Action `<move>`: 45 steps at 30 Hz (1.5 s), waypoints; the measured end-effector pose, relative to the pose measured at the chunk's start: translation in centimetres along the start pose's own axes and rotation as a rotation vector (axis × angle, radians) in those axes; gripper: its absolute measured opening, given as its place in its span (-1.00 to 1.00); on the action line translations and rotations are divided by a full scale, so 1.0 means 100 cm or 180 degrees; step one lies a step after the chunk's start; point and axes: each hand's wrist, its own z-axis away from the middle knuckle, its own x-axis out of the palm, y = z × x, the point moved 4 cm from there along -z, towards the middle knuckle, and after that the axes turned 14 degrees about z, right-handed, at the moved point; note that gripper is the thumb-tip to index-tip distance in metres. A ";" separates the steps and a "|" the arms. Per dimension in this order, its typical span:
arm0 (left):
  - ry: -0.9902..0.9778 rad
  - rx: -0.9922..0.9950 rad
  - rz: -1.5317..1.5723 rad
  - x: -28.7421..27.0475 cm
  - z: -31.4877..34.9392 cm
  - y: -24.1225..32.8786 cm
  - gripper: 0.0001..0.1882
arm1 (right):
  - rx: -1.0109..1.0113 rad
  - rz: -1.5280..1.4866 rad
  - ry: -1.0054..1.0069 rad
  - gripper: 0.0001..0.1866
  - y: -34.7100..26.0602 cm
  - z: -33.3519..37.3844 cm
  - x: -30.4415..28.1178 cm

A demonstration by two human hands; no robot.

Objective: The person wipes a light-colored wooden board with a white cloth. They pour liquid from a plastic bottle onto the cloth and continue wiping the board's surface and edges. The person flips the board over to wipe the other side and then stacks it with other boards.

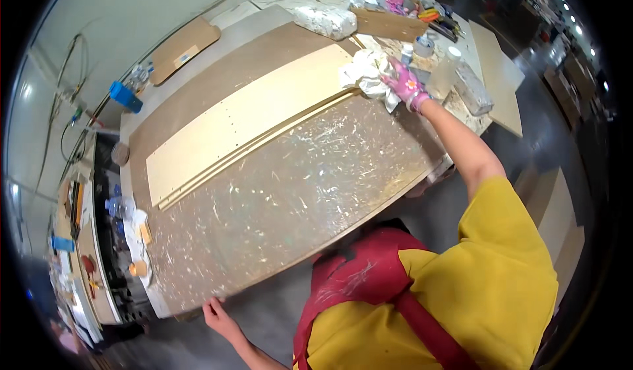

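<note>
A pink glove with a flower print covers my right hand, which is closed on a crumpled white cloth. The cloth rests at the right end of a stack of long, pale boards. Small dark holes run across the top board. My left hand is bare and low in the view, its fingers curled at the front edge of the worktable. Part of its grip is hidden. Paint flecks and scratches mark the brown tabletop.
Along the far side lie a white wrapped bundle and a cardboard piece. Bottles, including a translucent one, and a wrapped block crowd the right end. A blue container stands at the left. Sheets jut out beyond the table.
</note>
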 end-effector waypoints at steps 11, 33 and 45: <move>-0.2401 0.2169 -0.0423 0.262 -0.231 0.151 -0.77 | 0.0937 -0.0080 -0.0428 0.05 0.008 -0.056 0.086; -0.2358 0.1978 -0.1438 0.511 -0.313 0.083 -0.63 | 0.0113 0.1273 -0.0510 -0.62 0.038 -0.190 0.096; -0.2237 0.2043 -0.1807 0.498 -0.310 0.077 -0.58 | 0.0556 0.0143 -0.0334 -0.38 -0.030 -0.125 0.116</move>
